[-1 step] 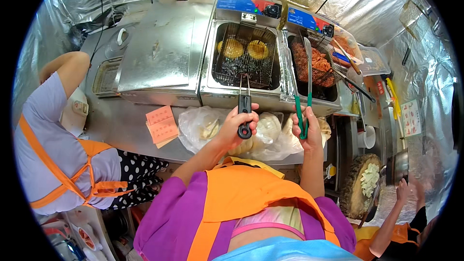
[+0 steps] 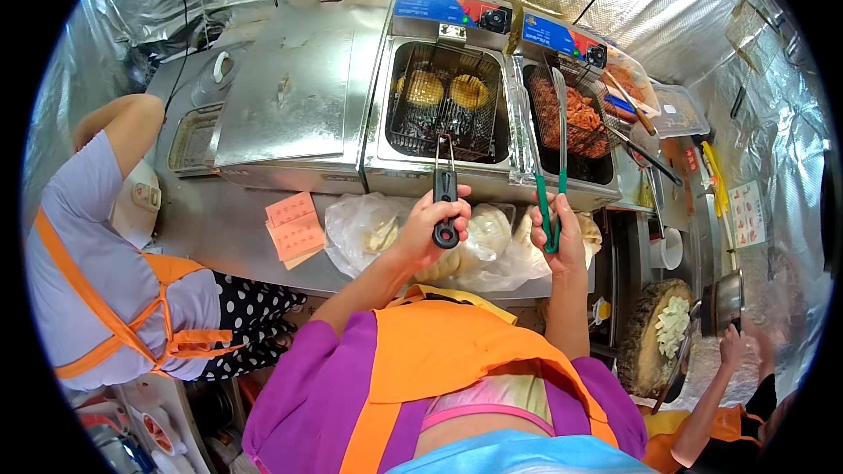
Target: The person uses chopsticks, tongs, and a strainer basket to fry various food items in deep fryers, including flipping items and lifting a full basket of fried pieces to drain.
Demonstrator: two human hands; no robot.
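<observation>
My left hand point(image 2: 439, 219) is wrapped round the black handle point(image 2: 445, 197) of a wire fryer basket point(image 2: 448, 127). The basket sits in the dark oil of the middle fryer, with two round golden patties point(image 2: 469, 91) in its far half. In my right hand point(image 2: 560, 226) are green-handled metal tongs point(image 2: 562, 136), their long arms apart and reaching over the edge between the two fryers. Beyond the tongs, a second wire basket point(image 2: 606, 110) full of reddish-brown fried pieces point(image 2: 575, 120) rests over the right-hand fryer.
A flat metal lid point(image 2: 281, 88) covers the left fryer. Bagged dough rounds point(image 2: 487, 233) lie in front of me beside orange paper slips point(image 2: 297, 224). A co-worker point(image 2: 132, 254) stands at left. Another person's hands point(image 2: 736, 351) work near a round chopping block point(image 2: 645, 342) at right.
The oil in the near half of the basket looks darker, with fewer bubbles. My hands, the basket handle and the tongs keep their places.
</observation>
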